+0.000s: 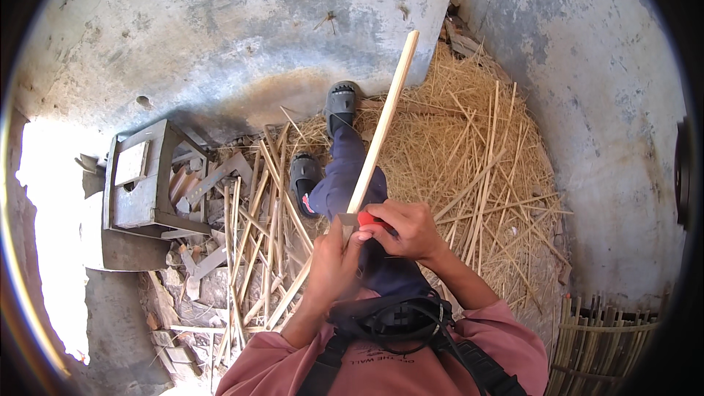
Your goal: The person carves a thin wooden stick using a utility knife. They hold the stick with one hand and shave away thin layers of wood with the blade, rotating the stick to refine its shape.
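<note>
A long pale wooden strip point(386, 119) slants up and away from my hands over my legs. My left hand point(330, 266) is closed at the strip's near end, with thumb and fingers pinched around it. My right hand point(408, 230) grips a red-and-black handled tool point(366, 219) beside the left fingertips. A flat grey metal part of this tool seems to lie across the strip; its exact kind is hidden by the fingers. Both hands are close together in front of my waist.
Straw and thin shavings point(440, 139) cover the floor ahead and right. Loose strips point(253, 249) lie at left, near an overturned wooden stool-like frame point(143, 209) and a metal square point(220, 178). Walls stand ahead and right; a slatted bamboo piece point(598, 352) stands at lower right.
</note>
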The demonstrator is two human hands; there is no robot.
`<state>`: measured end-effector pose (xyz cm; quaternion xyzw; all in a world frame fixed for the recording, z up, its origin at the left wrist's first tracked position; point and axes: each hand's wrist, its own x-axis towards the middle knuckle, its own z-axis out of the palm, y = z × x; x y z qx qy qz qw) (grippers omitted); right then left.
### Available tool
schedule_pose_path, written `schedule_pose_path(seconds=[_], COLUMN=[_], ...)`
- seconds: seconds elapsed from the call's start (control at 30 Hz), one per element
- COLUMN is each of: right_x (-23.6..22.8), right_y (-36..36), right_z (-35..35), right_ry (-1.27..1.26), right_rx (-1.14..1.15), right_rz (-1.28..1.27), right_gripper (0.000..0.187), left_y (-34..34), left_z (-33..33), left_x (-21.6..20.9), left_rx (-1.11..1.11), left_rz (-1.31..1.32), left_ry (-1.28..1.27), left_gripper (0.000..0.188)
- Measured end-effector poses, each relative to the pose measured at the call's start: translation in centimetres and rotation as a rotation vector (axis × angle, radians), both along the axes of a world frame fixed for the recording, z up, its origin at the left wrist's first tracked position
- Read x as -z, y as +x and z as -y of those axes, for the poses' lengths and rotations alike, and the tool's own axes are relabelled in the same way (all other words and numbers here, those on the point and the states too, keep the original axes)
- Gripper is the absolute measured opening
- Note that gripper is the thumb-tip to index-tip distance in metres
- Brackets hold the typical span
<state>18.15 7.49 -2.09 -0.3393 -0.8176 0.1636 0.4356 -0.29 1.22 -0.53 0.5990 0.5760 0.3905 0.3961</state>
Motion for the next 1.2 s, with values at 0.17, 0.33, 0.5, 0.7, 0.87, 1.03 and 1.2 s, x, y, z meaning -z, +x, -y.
schedule_pose_path(seconds=[0.17,0.33,0.5,0.7,0.87,1.03,1.2], right_x=[-0.1,-0.4,-0.9,-1.3,-1.4,-1.5,-2.5], right_y=[-0.1,-0.1,1.5,1.4,0.8,4.5,4.9], right_z=[0.4,0.5,-1.5,-2.2,-2.6,-7.2,-8.9], right_ry=[0.042,0.071,0.057,0.040,0.069,-0.081,0.000], right_rx=[0.074,0.141,0.298,0.235,0.240,0.500,0.454], right_rz=[0.059,0.096,0.036,0.074,0.050,0.018,0.009], right_gripper=[0.025,0.025,0.026,0.025,0.023,0.024,0.028], left_y=[0.4,0.8,1.2,0.5,0.0,0.2,-0.6], left_z=[-0.1,-0.5,-0.2,0.4,0.6,2.4,2.5], left_x=[0.0,0.2,-0.3,0.9,1.2,1.9,2.1], left_rx=[-0.034,-0.067,-0.114,-0.145,-0.146,-0.074,-0.062], left_rz=[-0.065,-0.082,-0.187,-0.160,-0.133,-0.176,-0.155], left_ry=[0.043,0.061,-0.040,-0.032,-0.026,-0.175,-0.152], left_gripper=[0.035,0.032,0.040,0.047,0.046,0.041,0.038])
